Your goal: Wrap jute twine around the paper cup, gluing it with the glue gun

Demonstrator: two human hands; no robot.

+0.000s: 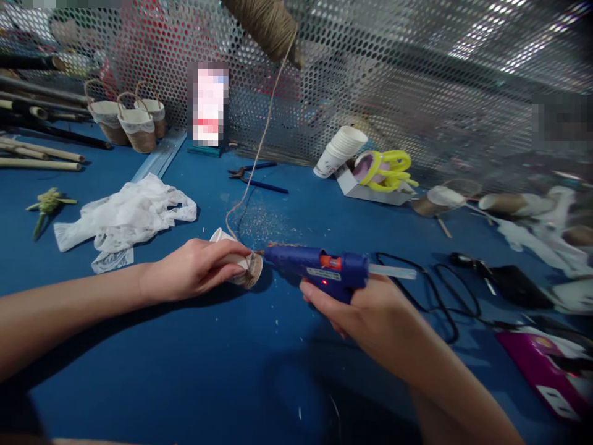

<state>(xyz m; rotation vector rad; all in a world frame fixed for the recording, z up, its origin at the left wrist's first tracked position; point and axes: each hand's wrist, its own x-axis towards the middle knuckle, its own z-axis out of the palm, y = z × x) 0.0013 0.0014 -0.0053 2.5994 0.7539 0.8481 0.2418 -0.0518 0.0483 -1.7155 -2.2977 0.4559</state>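
Note:
My left hand [194, 269] is wrapped round a small paper cup [248, 269] lying on its side on the blue table [185, 371], its base partly wound with brown twine. My right hand [365, 312] grips a blue hot glue gun [319, 267], whose nozzle touches the cup's base. A clear glue stick pokes out of the gun's back. The twine [259, 148] runs up from the cup to a spool [269, 25] hanging at the top.
White lace fabric [125, 216] lies at the left, near small twine baskets [125, 120] and bamboo sticks [37, 154]. Pliers [254, 176], stacked paper cups [340, 149] and yellow scissors [386, 170] sit by the mesh wall. A black cord [440, 296] trails right.

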